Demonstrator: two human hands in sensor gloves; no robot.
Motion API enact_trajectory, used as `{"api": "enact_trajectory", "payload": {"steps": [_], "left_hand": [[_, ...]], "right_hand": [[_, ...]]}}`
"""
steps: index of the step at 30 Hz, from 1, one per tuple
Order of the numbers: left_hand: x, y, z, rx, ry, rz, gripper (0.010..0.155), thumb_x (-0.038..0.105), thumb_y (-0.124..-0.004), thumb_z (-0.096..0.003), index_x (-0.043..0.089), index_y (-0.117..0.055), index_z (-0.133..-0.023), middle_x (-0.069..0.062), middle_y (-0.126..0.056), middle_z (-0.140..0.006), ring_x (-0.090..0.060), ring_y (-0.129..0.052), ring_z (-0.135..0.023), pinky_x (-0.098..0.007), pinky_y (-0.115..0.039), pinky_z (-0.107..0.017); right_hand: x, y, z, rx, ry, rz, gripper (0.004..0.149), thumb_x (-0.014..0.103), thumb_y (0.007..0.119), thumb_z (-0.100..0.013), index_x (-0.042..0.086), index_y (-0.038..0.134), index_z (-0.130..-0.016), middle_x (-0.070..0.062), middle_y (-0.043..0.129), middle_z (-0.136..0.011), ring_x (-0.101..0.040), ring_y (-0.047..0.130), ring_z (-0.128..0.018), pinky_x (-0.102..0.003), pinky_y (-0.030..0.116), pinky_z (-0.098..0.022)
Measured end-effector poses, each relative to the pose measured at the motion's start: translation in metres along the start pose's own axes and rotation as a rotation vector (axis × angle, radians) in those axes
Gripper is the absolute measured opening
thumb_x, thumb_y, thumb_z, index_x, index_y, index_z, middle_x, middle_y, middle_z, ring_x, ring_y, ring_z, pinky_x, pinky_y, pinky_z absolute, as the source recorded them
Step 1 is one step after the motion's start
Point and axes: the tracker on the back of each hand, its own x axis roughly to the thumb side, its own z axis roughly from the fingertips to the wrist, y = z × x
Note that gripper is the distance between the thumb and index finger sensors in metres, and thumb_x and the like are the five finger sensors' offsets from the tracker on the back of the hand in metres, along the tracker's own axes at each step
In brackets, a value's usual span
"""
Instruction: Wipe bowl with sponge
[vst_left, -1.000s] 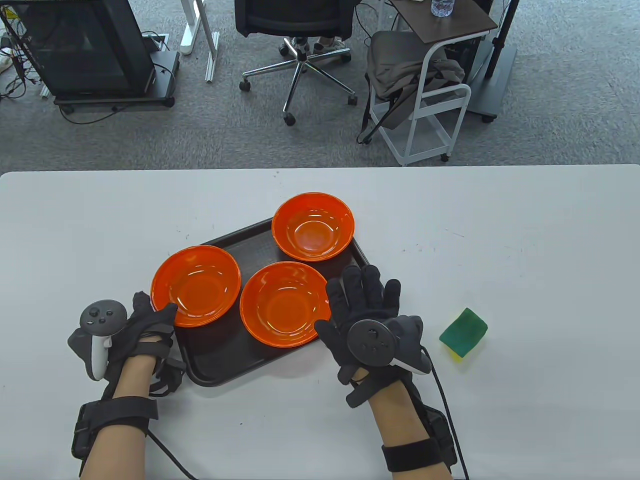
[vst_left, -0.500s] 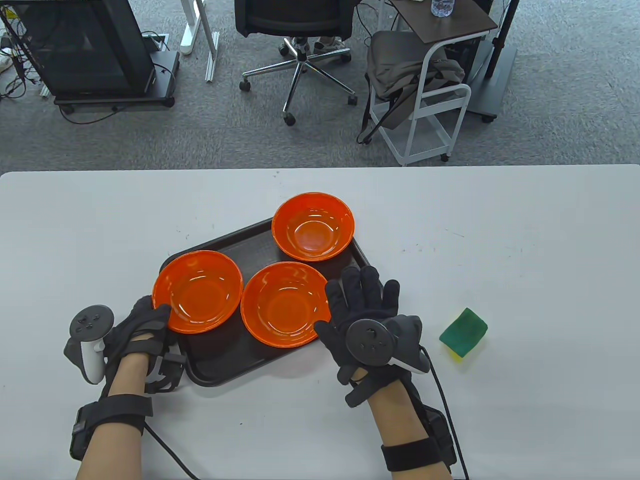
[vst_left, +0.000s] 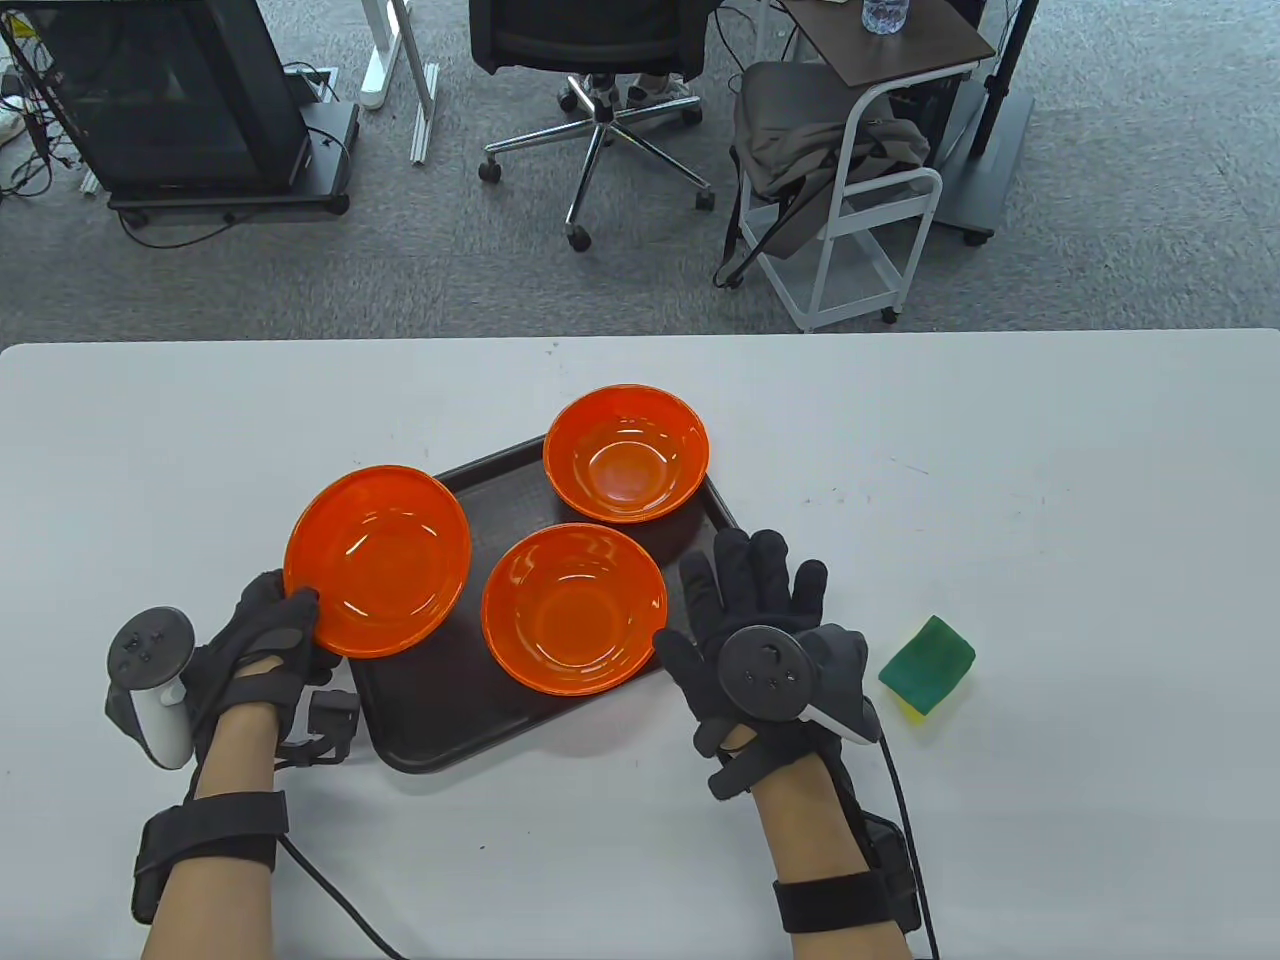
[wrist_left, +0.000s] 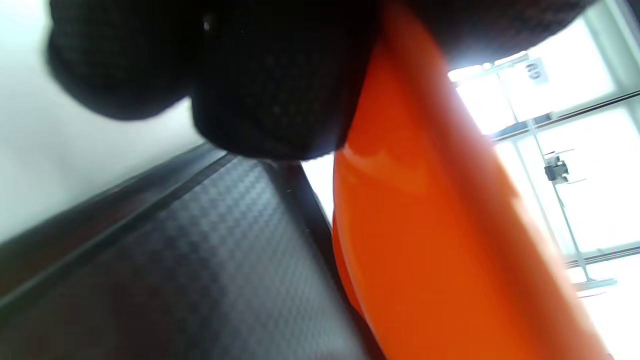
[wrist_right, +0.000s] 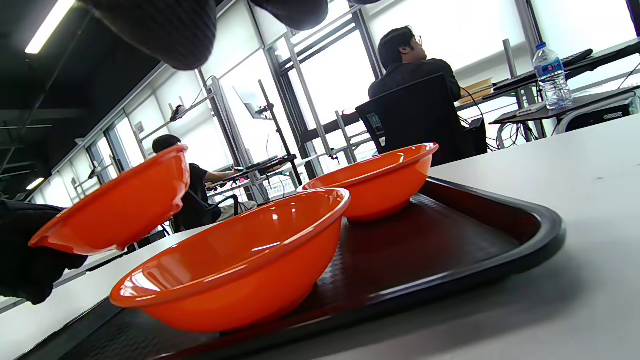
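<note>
My left hand (vst_left: 262, 635) grips the near-left rim of an orange bowl (vst_left: 378, 558) and holds it lifted and tilted above the left end of the black tray (vst_left: 440, 715). The left wrist view shows the bowl's underside (wrist_left: 425, 240) above the tray (wrist_left: 150, 270); the right wrist view shows it raised (wrist_right: 120, 207). Two more orange bowls sit on the tray, one in the middle (vst_left: 573, 606) and one at the back (vst_left: 627, 453). My right hand (vst_left: 762, 625) is open, fingers spread, by the tray's right edge. A green and yellow sponge (vst_left: 927, 666) lies on the table right of that hand.
The white table (vst_left: 1050, 470) stretches wide to the right and behind the tray. Beyond its far edge stand an office chair (vst_left: 600, 60), a white cart (vst_left: 860, 200) and a dark cabinet (vst_left: 170, 100). Cables trail from both wrists.
My left hand has lifted the left bowl off the tray and tilted it, moving it up and leftward. My right hand has shifted slightly right, towards the sponge.
</note>
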Motion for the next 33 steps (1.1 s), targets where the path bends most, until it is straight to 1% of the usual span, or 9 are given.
{"api": "enact_trajectory", "payload": {"steps": [5,7,12,15,19,22,27,30,33], "left_hand": [[0.011,0.005,0.005,0.041,-0.059,-0.004,0.052,0.043,-0.086,-0.0504,0.016,-0.073,-0.093,-0.004,-0.096,-0.051,-0.015,-0.099,-0.020,-0.039,-0.089,-0.024],[0.012,0.006,0.006,0.033,-0.064,0.011,0.051,0.043,-0.087,-0.0500,0.017,-0.075,-0.093,-0.004,-0.096,-0.050,-0.015,-0.099,-0.019,-0.038,-0.089,-0.023],[0.016,0.008,0.009,0.006,-0.072,0.002,0.050,0.044,-0.083,-0.0516,0.019,-0.074,-0.094,-0.004,-0.098,-0.052,-0.014,-0.101,-0.019,-0.037,-0.090,-0.023],[0.018,0.008,0.011,0.002,-0.082,0.003,0.050,0.042,-0.082,-0.0518,0.017,-0.073,-0.094,-0.006,-0.101,-0.053,-0.015,-0.103,-0.019,-0.037,-0.092,-0.021],[0.020,0.008,0.014,-0.006,-0.089,0.027,0.051,0.041,-0.081,-0.0520,0.013,-0.072,-0.094,-0.008,-0.103,-0.059,-0.018,-0.108,-0.022,-0.037,-0.094,-0.021],[0.022,0.009,0.016,-0.012,-0.098,0.031,0.052,0.041,-0.079,-0.0523,0.012,-0.070,-0.095,-0.010,-0.102,-0.065,-0.018,-0.109,-0.024,-0.037,-0.094,-0.022],[0.022,0.009,0.018,-0.026,-0.104,0.023,0.053,0.041,-0.078,-0.0528,0.013,-0.068,-0.096,-0.011,-0.100,-0.067,-0.018,-0.109,-0.024,-0.037,-0.094,-0.022],[0.022,0.009,0.017,-0.030,-0.107,0.015,0.053,0.041,-0.078,-0.0529,0.014,-0.067,-0.097,-0.011,-0.099,-0.068,-0.018,-0.108,-0.025,-0.037,-0.094,-0.023],[0.021,0.008,0.017,-0.040,-0.104,0.026,0.053,0.041,-0.078,-0.0528,0.012,-0.069,-0.096,-0.012,-0.100,-0.064,-0.017,-0.108,-0.023,-0.037,-0.094,-0.021]], "right_hand": [[-0.018,-0.002,0.001,-0.007,0.073,-0.006,0.069,0.053,0.068,-0.060,0.013,0.037,-0.107,-0.029,0.024,-0.115,-0.059,0.016,-0.100,-0.077,0.011,-0.058],[-0.026,-0.003,0.003,-0.011,0.107,-0.009,0.069,0.053,0.069,-0.060,0.013,0.037,-0.107,-0.029,0.024,-0.115,-0.059,0.016,-0.100,-0.077,0.011,-0.058],[-0.048,-0.005,0.007,-0.017,0.197,-0.017,0.069,0.053,0.069,-0.060,0.012,0.038,-0.107,-0.029,0.024,-0.115,-0.059,0.016,-0.100,-0.077,0.011,-0.058],[-0.063,-0.006,0.011,-0.039,0.287,0.011,0.069,0.052,0.070,-0.060,0.012,0.040,-0.106,-0.030,0.026,-0.114,-0.059,0.020,-0.099,-0.076,0.013,-0.058],[-0.082,-0.004,0.016,-0.023,0.393,0.029,0.069,0.052,0.071,-0.060,0.011,0.040,-0.106,-0.030,0.026,-0.114,-0.060,0.021,-0.099,-0.076,0.014,-0.059],[-0.097,0.004,0.020,0.030,0.488,0.044,0.070,0.052,0.072,-0.060,0.012,0.037,-0.107,-0.030,0.021,-0.114,-0.060,0.015,-0.098,-0.075,0.013,-0.059],[-0.121,0.015,0.031,0.145,0.664,0.080,0.074,0.052,0.074,-0.059,0.013,0.032,-0.107,-0.029,0.014,-0.112,-0.061,0.012,-0.096,-0.075,0.013,-0.059],[-0.134,0.018,0.039,0.196,0.779,0.081,0.077,0.051,0.076,-0.058,0.012,0.029,-0.106,-0.030,0.012,-0.111,-0.062,0.013,-0.095,-0.075,0.015,-0.059],[-0.141,0.019,0.044,0.235,0.867,0.102,0.080,0.050,0.077,-0.058,0.011,0.026,-0.105,-0.031,0.013,-0.111,-0.064,0.019,-0.094,-0.075,0.019,-0.060]]}}
